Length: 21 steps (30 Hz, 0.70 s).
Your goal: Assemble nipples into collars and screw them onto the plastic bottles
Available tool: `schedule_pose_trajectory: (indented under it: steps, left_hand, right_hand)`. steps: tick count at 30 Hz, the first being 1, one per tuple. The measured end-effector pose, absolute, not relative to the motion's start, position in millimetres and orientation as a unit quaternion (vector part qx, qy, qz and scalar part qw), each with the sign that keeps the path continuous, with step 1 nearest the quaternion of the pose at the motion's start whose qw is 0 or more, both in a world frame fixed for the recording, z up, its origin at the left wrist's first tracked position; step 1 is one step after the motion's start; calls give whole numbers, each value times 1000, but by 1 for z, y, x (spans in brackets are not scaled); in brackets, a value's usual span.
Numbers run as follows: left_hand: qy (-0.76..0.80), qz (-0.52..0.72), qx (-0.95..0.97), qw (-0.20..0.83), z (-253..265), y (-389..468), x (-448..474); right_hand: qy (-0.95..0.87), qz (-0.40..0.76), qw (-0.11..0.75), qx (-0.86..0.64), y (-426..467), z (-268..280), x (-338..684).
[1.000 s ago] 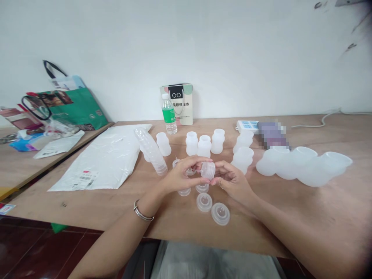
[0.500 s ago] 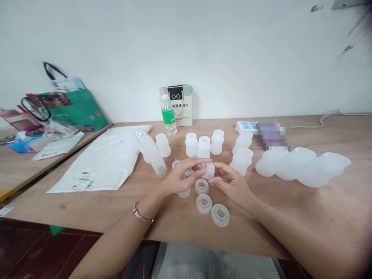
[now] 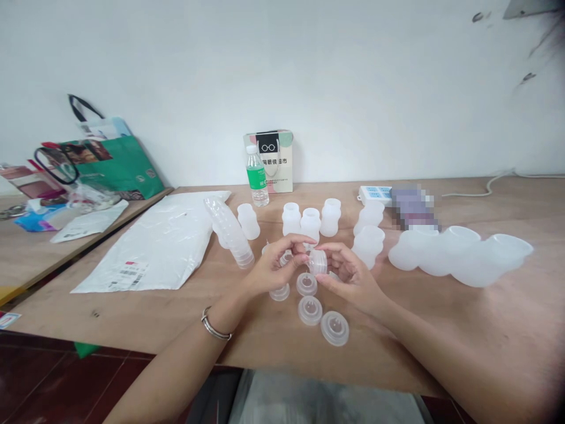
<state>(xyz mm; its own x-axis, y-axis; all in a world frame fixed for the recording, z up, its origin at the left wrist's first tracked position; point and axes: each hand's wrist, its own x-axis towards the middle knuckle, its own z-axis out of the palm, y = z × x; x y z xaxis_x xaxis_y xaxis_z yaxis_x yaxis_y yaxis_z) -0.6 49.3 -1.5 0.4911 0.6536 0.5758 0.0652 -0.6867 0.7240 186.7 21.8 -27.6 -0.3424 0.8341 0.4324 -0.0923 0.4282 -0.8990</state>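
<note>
Over the middle of the table, a clear ribbed plastic cap [image 3: 318,261] is held up between my two hands. The thumb and fingers of my left hand [image 3: 280,262] close on its left side. My right hand [image 3: 348,272] grips its right edge between thumb and fingers. Just below lie several translucent ring-shaped lids with raised centres, among them a near lid [image 3: 334,328] and a middle lid [image 3: 309,310]. More lids are partly hidden behind my left hand. Beyond stand several frosted white bottles, such as a wavy-sided bottle [image 3: 291,219].
Several wide frosted bottles [image 3: 481,259] stand at right. A stack of clear cups [image 3: 229,232] leans on a white plastic mailer bag [image 3: 154,247] at left. A water bottle [image 3: 257,176], a paper bag [image 3: 282,162] and a power strip [image 3: 374,194] are along the wall.
The cap has turned slightly and sits a little lower between my hands. The fingers of both hands have shifted on it. The things on the table have stayed in place.
</note>
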Motion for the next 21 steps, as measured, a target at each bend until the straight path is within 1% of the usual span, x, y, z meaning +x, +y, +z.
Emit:
schedule_pose_trajectory:
  steps: [4, 8, 11, 13, 17, 21]
  left_hand:
    - [243, 457, 789, 330, -2, 52, -2]
    - [256, 452, 790, 326, 0, 44, 0]
    - [250, 455, 802, 296, 1, 37, 1]
    - [246, 455, 804, 294, 0, 35, 1]
    - [243, 465, 782, 336, 0, 39, 0]
    - [223, 484, 753, 386, 0, 46, -3]
  right_hand:
    - [-683, 445, 505, -284, 24, -28, 188]
    - [-669, 428, 530, -296, 25, -28, 187]
    - [-643, 444, 554, -287, 27, -28, 186]
    - [-633, 466, 552, -279, 28, -29, 187]
    - [-626, 518, 521, -263, 28, -27, 189]
    - [-620, 541, 514, -242, 26, -24, 190]
